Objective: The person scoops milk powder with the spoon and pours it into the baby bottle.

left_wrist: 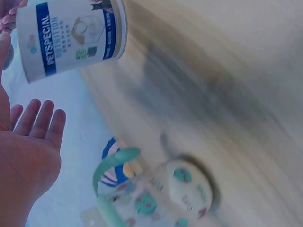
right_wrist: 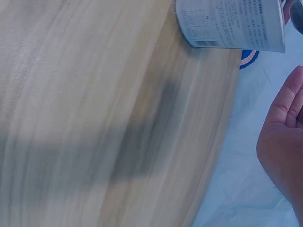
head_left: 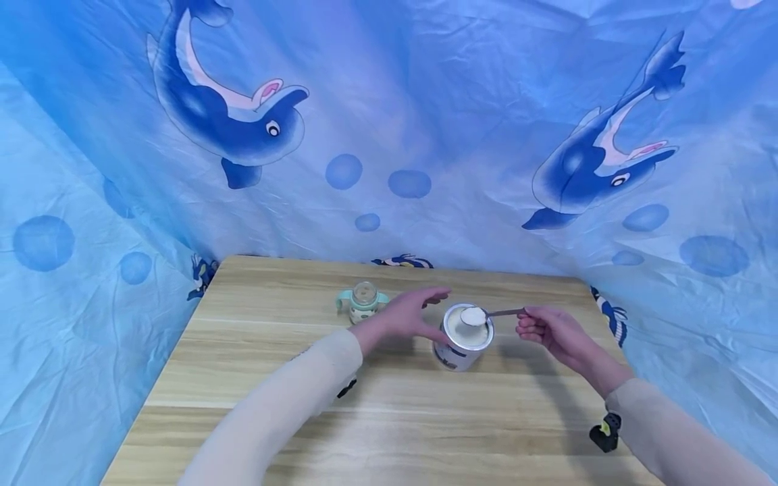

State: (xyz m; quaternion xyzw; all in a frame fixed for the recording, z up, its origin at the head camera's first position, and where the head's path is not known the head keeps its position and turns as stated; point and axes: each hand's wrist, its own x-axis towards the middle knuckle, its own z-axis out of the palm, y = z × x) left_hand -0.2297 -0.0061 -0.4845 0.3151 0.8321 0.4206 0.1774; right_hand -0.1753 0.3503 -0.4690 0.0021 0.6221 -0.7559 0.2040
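A white can of powder stands on the table, its top uncovered and pale powder inside. Its label in the left wrist view reads "Petspecial Nutrition". My right hand pinches the handle of a spoon, whose bowl carries a heap of white powder over the can's mouth. To the can's left, my left hand has its fingers spread, the thumb right at the rim and the other fingers behind it. In the left wrist view, the left hand's palm faces up with the fingers extended.
A clear sippy cup with mint-green handles stands left of the can, close behind my left wrist. The wooden table ends at a blue dolphin-print curtain at the back and sides.
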